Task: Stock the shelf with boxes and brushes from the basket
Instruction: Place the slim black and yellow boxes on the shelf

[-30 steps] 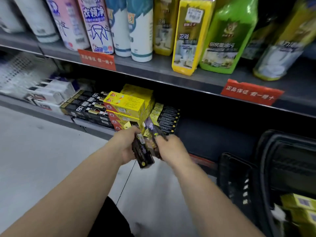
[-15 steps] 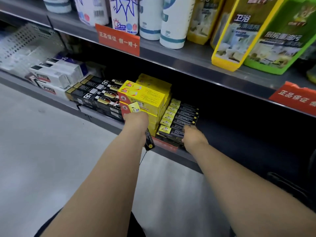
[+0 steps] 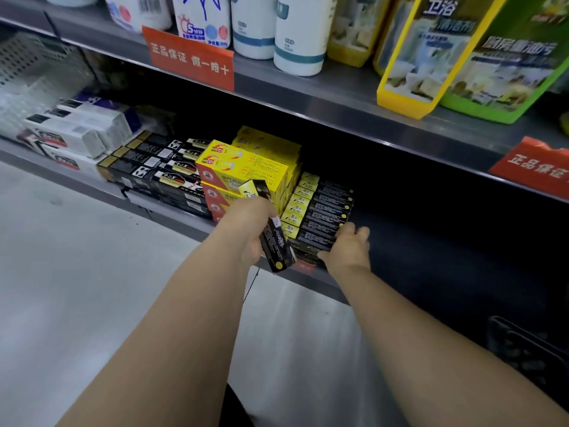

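My left hand (image 3: 246, 229) grips a long black box with a yellow end (image 3: 275, 241), held tilted just in front of the lower shelf (image 3: 335, 280). My right hand (image 3: 348, 251) rests on the front right of a stack of the same black-and-yellow boxes (image 3: 320, 211), thumb along the front box and fingers at its right end. Left of that stack stand yellow boxes (image 3: 246, 167). Only a dark corner of the basket (image 3: 529, 355) shows at the lower right.
Black boxes (image 3: 157, 167) and white boxes (image 3: 77, 134) fill the lower shelf to the left. The shelf right of the stack is dark and bare. The upper shelf (image 3: 308, 97) carries white bottles, yellow and green refill bags and red price tags.
The right hand set its box on the black-and-yellow stack and slid toward its right end. The left hand raised and tilted its box. The view moved closer; the basket left the frame.
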Demonstrator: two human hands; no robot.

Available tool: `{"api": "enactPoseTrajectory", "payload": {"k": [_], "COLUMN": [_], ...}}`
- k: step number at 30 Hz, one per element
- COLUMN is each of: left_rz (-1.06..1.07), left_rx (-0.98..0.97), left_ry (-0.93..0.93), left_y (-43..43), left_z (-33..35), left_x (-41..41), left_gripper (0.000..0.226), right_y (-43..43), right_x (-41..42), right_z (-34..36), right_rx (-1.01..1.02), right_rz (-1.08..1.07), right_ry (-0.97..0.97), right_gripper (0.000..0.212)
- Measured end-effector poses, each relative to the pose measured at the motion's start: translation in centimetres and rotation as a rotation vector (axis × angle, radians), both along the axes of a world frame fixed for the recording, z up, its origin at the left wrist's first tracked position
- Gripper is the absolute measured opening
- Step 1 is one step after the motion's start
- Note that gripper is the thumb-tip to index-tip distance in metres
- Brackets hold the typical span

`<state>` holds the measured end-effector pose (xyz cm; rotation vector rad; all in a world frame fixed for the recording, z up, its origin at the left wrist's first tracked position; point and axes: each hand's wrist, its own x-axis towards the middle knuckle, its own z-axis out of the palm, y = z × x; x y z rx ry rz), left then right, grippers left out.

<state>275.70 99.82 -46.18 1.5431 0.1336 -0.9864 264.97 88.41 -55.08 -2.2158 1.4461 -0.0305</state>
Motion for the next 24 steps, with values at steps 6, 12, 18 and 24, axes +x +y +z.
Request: {"api": "enactPoseTrajectory", "payload": {"k": [6, 12, 18, 24], "left_rz": [-0.098, -0.152, -0.186, 0.053], "left_rx": [-0.102, -0.138, -0.083, 0.084], "left_ry": [0.011, -0.032, -0.098, -0.341], "left_y": [-0.1, -0.6, -1.3, -1.4], "left_z": [0.6, 0.9, 1.0, 0.5], "left_x": [-1.1, -1.9, -2.6, -1.0], "left_gripper": [0.010, 0.045, 0.052, 0.011], "right_y": [-0.2, 1.0, -0.1, -3.0], "right_x": [2.2, -0.7, -2.8, -0.9], "right_z": [5.9, 9.8, 10.3, 7.8], "right_rx": [0.317, 0.742, 0.411, 0.074], "right_rz": [-0.060, 0.243, 0.500, 0.534], "right_ry": [-0.477, -0.516, -0.273, 0.125], "right_gripper": [0.010, 0.042, 0.054, 0.042]}}
